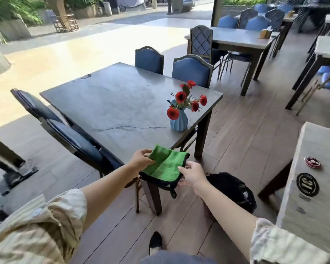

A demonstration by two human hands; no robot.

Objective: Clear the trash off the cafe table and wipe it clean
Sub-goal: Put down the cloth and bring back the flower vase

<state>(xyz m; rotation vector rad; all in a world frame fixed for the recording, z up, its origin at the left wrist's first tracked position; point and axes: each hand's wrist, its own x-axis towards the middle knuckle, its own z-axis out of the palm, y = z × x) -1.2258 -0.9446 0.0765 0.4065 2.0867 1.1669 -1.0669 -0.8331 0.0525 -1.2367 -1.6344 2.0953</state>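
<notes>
Holding one green cloth (165,164), two hands.

Green cloth (165,164), blue vase (178,122)

Green microfiber cloth (165,166), dark-edged, folded, draped over near corner of grey stone-look cafe table (118,103). Black-lined bin (231,189) on floor just beside that corner.

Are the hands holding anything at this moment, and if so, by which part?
Yes. Both hold the green cloth at the table's near corner: the left hand pinches its far left edge, the right hand grips its right edge.
</notes>
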